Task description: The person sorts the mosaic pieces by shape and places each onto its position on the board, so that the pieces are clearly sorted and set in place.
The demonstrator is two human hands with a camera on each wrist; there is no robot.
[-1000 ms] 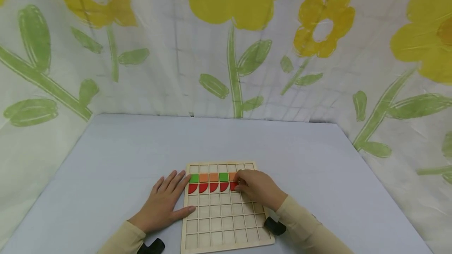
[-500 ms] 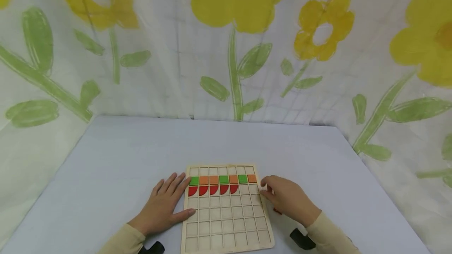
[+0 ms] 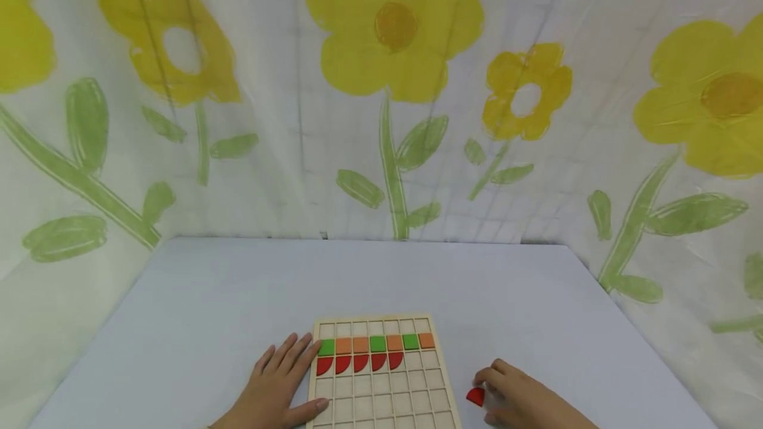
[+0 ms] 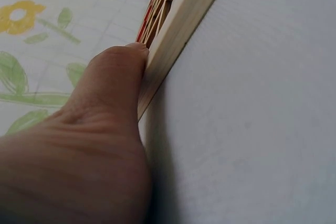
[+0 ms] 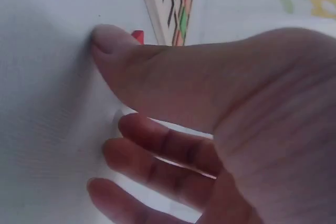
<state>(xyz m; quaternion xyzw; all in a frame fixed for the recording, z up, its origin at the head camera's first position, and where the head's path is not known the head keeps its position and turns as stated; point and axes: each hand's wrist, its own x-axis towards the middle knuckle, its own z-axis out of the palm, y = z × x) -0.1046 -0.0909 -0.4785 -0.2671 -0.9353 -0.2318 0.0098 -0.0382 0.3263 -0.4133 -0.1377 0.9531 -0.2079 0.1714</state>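
The wooden grid board [image 3: 381, 386] lies at the front of the table in the head view. One of its rows holds green and orange squares [image 3: 360, 345]; several red quarter-circle pieces [image 3: 360, 363] sit in the row below. My left hand [image 3: 277, 379] rests with spread fingers at the board's left edge, its thumb [image 4: 118, 69] against the frame. Right of the board, a loose red quarter-circle piece [image 3: 475, 396] lies on the table. My right hand [image 3: 521, 399] is beside it, fingertips close to it, thumb and fingers apart; whether they touch it I cannot tell.
A white table [image 3: 238, 296] reaches back to a hanging cloth [image 3: 286, 151] painted with yellow flowers. The board's near end runs out of the head view at the bottom.
My right hand has moved from the red row off the board to the right, then nearer to me beside the loose red piece. The head view has tilted upward. The left hand stays put.
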